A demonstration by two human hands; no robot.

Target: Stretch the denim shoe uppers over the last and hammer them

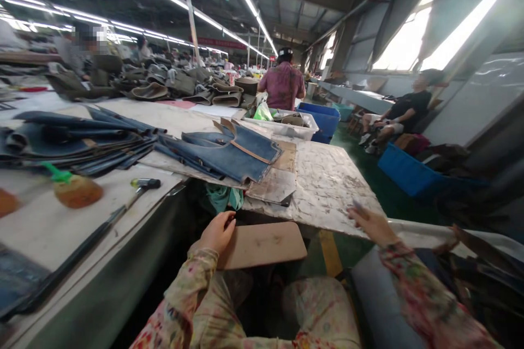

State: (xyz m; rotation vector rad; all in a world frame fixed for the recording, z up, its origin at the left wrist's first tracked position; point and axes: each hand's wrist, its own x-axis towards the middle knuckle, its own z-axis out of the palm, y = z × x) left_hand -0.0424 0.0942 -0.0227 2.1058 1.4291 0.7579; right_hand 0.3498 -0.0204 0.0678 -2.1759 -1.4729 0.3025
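Observation:
My left hand (219, 233) is closed at the left end of a flat tan board (268, 244) with rounded corners and dark smudges, which lies level above my lap. The fingers curl inward and the thumb presses near them; what they pinch, if anything, is too small to make out. To the right, apart from the board, my right hand (373, 223) reaches over the worktable's (339, 174) front edge with fingers stretched out and somewhat blurred. Beyond the board, blue leather-like pieces (237, 150) with a brown strip lie stacked on the table.
On the left stand a glue-like bottle (77, 190) with a green nozzle and a hammer-like tool (145, 183). More blue pieces (73, 139) lie behind. A white bin (292, 130), blue crates (409, 172) and a filled tub (434, 232) are around; a person (282, 84) sits ahead.

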